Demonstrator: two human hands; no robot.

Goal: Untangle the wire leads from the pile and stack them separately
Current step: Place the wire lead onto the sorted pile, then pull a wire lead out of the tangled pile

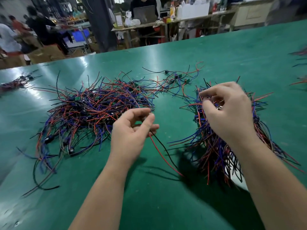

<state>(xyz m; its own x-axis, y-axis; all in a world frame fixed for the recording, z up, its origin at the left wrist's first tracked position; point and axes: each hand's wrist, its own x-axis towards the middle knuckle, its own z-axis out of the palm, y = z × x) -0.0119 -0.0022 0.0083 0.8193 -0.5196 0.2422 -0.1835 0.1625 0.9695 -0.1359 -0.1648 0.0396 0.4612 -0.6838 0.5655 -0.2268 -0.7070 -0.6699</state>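
Your left hand (132, 130) pinches a red-and-black wire lead (158, 149) near the middle of the desk (149, 205), between the tangled pile (93, 110) and the stack (221, 155). Your right hand (229, 112) hides the stack's top; its grip is too blurred to tell.

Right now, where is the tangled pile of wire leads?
Head view: the tangled pile lies left of centre on the green table, just beyond the left hand.
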